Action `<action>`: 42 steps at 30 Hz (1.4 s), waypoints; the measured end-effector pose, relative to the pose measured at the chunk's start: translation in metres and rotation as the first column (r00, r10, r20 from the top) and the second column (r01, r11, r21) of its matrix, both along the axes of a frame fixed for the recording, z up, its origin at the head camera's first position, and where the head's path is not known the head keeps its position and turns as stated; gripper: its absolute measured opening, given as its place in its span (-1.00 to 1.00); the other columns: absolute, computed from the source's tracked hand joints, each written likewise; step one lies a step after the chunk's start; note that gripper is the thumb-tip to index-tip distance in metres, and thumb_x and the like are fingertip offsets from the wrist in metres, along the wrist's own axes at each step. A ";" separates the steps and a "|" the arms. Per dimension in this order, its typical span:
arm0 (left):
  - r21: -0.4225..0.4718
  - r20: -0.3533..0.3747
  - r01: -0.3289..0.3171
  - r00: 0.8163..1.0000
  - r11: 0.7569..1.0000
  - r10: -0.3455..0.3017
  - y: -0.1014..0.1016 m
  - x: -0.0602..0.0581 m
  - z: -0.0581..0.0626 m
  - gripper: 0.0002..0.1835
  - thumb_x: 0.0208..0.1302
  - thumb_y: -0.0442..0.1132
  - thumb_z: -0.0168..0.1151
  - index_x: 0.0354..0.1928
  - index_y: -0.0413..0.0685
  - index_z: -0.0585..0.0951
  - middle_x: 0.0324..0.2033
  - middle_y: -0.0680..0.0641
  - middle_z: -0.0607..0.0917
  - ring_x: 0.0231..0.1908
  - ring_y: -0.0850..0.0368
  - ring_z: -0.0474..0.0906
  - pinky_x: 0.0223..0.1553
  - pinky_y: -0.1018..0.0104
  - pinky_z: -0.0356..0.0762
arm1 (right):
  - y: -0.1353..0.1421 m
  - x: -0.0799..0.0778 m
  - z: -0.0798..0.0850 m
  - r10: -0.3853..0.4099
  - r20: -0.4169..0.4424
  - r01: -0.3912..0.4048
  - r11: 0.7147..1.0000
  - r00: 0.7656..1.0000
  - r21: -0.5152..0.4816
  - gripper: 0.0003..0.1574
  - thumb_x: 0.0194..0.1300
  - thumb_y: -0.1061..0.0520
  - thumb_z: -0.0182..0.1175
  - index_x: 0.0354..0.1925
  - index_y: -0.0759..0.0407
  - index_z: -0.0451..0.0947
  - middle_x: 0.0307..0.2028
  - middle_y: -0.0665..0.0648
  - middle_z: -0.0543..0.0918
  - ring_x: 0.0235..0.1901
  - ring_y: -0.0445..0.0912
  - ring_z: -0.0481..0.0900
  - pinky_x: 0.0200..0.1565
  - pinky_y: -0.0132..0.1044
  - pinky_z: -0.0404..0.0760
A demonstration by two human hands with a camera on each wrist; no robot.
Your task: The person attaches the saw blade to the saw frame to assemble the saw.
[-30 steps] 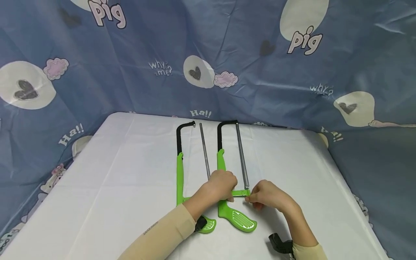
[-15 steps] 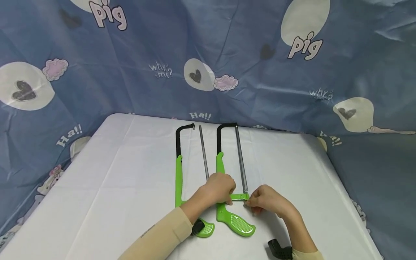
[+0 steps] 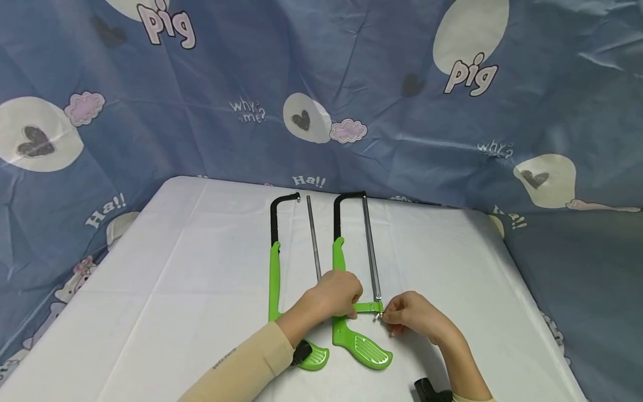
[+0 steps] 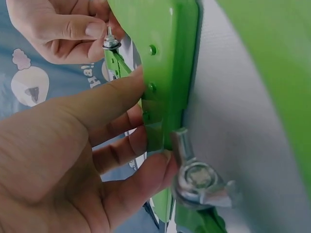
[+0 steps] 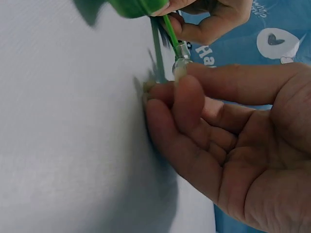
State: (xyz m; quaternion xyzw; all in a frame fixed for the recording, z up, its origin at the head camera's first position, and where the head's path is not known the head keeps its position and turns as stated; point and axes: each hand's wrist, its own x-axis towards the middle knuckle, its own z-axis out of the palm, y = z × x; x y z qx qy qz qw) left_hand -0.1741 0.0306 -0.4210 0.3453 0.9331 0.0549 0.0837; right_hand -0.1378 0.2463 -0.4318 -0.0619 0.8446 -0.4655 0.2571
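Two hacksaws with green handles and black front frames lie side by side on a white-covered table. My left hand grips the green frame of the right hacksaw, where the crossbar meets the handle. A grey blade spans this saw's open side. At the crossbar's outer end, my right hand pinches a metal wing nut between thumb and finger. The left hacksaw has no blade across it; its own wing nut shows large in the left wrist view. My left forearm hides part of that saw.
A loose saw blade lies between the two saws, its near end hidden by my left hand. The white cloth covers the table. Behind it hangs a blue printed curtain.
My right fingers have shifted slightly down from the crossbar's end, and the wing nut now shows beside them. My left hand keeps its grip. The whole head view has shifted slightly.
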 end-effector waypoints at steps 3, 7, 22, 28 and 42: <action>0.026 0.011 -0.004 1.000 1.000 0.004 -0.003 -0.001 0.001 -0.56 -0.05 0.07 0.57 -0.69 0.16 0.44 -0.67 0.23 0.44 -0.60 0.33 0.32 -0.54 0.44 0.30 | 0.000 0.001 0.000 -0.005 -0.019 0.005 1.000 1.000 -0.012 -0.88 0.22 0.31 0.22 -0.35 0.41 0.60 -0.49 0.14 0.65 -0.51 -0.09 0.60 -0.40 -0.20 0.63; 0.061 0.027 -0.026 0.999 0.998 0.024 -0.007 -0.004 0.002 -0.53 -0.05 0.04 0.58 -0.72 0.15 0.41 -0.69 0.21 0.41 -0.60 0.31 0.30 -0.52 0.43 0.28 | -0.003 -0.001 0.001 -0.009 -0.054 0.009 1.000 0.998 0.002 -0.91 0.21 0.32 0.21 -0.36 0.39 0.60 -0.49 0.16 0.65 -0.50 -0.09 0.59 -0.40 -0.21 0.62; 0.093 0.042 -0.014 0.999 0.996 0.011 -0.004 -0.006 0.003 -0.53 -0.04 0.00 0.58 -0.72 0.14 0.41 -0.70 0.20 0.38 -0.62 0.31 0.27 -0.52 0.44 0.24 | -0.011 0.007 0.004 -0.052 -0.090 0.064 0.989 0.995 0.137 -0.62 0.17 0.00 0.38 -0.56 0.25 0.56 -0.64 0.02 0.56 -0.56 -0.13 0.46 -0.48 -0.28 0.43; 0.084 0.045 -0.006 0.999 0.996 0.002 -0.004 -0.006 0.004 -0.54 -0.04 0.01 0.58 -0.71 0.15 0.42 -0.69 0.20 0.40 -0.61 0.31 0.29 -0.53 0.44 0.25 | -0.013 0.008 0.003 -0.097 -0.095 0.110 0.984 0.991 0.139 -0.62 0.21 -0.02 0.33 -0.52 0.27 0.64 -0.65 0.05 0.59 -0.57 -0.11 0.51 -0.46 -0.23 0.48; 0.089 0.081 0.002 0.997 0.996 -0.009 -0.001 -0.002 0.004 -0.56 0.01 -0.01 0.56 -0.69 0.13 0.42 -0.67 0.19 0.39 -0.60 0.30 0.28 -0.52 0.45 0.24 | -0.003 0.011 -0.003 -0.111 -0.032 0.111 0.994 0.993 -0.004 -0.67 0.36 0.11 0.17 -0.32 0.38 0.69 -0.48 0.14 0.71 -0.53 -0.10 0.61 -0.38 -0.19 0.59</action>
